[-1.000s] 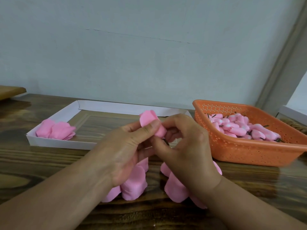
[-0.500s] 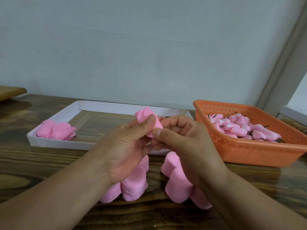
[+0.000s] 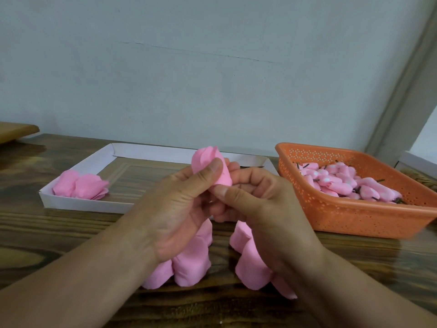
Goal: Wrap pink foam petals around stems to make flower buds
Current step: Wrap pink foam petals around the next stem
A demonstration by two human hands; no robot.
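Over the middle of the table (image 3: 71, 235), both hands pinch a half-rolled pink bud (image 3: 210, 168): left hand (image 3: 175, 209) thumb on the petal, right hand (image 3: 255, 204) gripping the base. I'd keep that base pinch tight while rolling, or the foam probably springs open.

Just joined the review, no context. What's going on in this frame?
A person is rolling a pink foam petal into a bud, pinching it between the left hand and right hand above a wooden table. Loose petals lie under the hands, and a few more sit in the white tray. The orange basket at right holds many finished buds.
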